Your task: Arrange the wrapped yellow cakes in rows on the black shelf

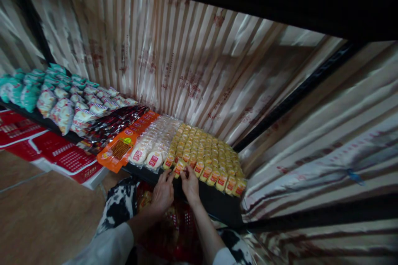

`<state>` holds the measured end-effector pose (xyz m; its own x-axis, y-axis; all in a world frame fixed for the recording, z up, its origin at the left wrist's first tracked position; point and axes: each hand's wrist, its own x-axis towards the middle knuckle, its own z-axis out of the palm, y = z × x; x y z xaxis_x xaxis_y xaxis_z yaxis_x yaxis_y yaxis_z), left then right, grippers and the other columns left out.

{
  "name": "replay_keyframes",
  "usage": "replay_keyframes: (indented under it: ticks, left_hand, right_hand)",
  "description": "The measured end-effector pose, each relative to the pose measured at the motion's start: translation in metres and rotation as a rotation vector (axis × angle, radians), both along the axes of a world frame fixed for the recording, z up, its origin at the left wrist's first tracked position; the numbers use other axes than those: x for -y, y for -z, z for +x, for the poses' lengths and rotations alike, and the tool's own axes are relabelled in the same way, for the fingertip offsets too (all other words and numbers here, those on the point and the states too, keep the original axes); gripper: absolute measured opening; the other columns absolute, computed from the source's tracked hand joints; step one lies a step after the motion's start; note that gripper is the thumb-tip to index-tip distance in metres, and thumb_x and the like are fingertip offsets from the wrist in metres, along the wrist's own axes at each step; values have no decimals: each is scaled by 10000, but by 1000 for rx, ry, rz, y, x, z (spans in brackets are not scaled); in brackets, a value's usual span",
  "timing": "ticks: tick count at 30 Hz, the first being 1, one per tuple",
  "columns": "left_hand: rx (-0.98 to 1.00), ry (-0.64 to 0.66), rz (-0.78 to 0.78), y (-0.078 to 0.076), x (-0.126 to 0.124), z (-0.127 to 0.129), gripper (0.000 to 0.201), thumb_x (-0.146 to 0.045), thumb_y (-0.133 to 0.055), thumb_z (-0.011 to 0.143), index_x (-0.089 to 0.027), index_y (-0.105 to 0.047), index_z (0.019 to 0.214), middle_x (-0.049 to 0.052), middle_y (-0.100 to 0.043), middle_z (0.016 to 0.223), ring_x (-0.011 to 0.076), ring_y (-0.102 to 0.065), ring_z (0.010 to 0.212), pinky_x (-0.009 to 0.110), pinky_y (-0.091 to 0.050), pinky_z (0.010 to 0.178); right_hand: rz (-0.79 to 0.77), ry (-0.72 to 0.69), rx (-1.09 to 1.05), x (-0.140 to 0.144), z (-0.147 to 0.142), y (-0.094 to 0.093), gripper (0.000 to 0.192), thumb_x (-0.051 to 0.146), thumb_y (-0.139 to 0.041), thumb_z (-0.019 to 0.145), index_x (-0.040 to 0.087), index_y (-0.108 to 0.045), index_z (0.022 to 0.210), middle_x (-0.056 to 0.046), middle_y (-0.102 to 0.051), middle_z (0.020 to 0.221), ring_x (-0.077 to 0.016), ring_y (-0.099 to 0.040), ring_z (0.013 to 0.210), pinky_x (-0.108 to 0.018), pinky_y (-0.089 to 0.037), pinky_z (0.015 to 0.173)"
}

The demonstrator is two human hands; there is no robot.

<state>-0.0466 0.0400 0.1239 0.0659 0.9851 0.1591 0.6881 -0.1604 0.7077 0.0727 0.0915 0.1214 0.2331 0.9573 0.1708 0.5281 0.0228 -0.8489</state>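
Yellow packet at shelf edge, pinched between fingers of both hands.

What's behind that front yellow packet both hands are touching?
Behind the front yellow packet, held by the left hand and right hand, more yellow packets run back to the striped wall. The shelf underneath is covered.

Glossy plastic snack packets; matt shelf

Two hands, one orange packet, six yellow-packet rows
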Motion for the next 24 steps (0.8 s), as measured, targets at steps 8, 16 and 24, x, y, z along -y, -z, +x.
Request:
replay_keyframes:
  ticks: [8,16,24]
  left_hand:
    - [-98,-31,61,2,-10,-2,512,-22,-371,726,-127,-508,1208,147,-402,1322,233,-336,1254,391,-336,1029]
    - [-115,-59,174,24,-22,-4,461,-46,-377,762,-108,-507,1200,169,-452,1280,239,-371,1234,402,-372,998]
    - [-156,-31,342,48,-29,-4,414,-108,-379,806,-123,-510,1198,142,-523,1224,228,-453,1164,393,-422,962]
  right_hand:
    - [28,19,147,-19,-7,6,353,252,-461,731,129,-600,1032,-112,-627,876,-210,-604,791,-330,-476,759]
    - [147,23,83,-14,-16,21,220,263,-442,765,170,-495,957,-94,-561,909,-195,-582,820,-328,-482,762]
    - [222,-31,344,-3,-23,30,191,226,-364,824,205,-549,869,-74,-528,909,-203,-504,902,-351,-422,841]
